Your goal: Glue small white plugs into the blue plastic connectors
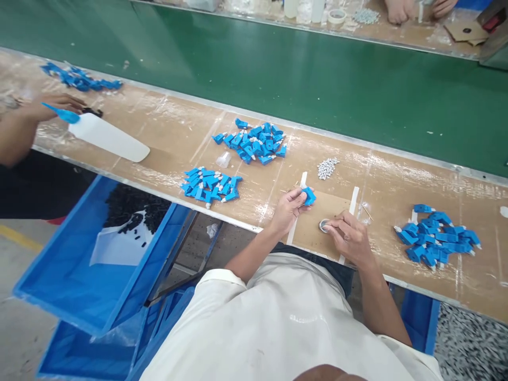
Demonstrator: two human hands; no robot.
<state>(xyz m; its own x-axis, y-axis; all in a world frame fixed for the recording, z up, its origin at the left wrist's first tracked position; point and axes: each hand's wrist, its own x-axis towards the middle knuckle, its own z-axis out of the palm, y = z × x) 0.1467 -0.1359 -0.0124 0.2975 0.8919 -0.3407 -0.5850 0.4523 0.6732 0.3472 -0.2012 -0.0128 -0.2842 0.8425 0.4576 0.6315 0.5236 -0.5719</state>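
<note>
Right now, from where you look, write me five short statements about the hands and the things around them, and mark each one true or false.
1. The left hand holds a blue piece. True.
2. The right hand grips the white bottle. False: its fingers are at a small round dish, and the bottle is far to the left.
3. Small greyish pellets lie in a cluster on the bench. True.
4. The other blue pieces form a single pile. False: they lie in several separate piles.
5. Black pieces lie in a blue bin. True.
</note>
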